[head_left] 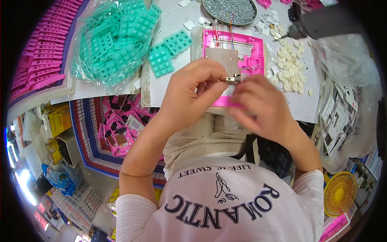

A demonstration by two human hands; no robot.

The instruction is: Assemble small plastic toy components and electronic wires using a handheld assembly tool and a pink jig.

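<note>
Between the thumb and forefinger of my left hand is a small silvery metal part with a dark slot. The fingers of my right hand come close to the other end of that part. They are smeared by motion, so I cannot see whether they grip it. Both hands are over a pink plastic housing lying on the table. Inside the housing is a brown circuit board, with thin red, blue and yellow wires rising at its far end. My hands hide the near part of the housing.
Teal rubber keypads lie left of the housing, beside a full plastic bag of keypads. A round tray of screws stands behind. Cream-coloured discs are heaped at right, under a dark tool. A striped bin holds pink assemblies.
</note>
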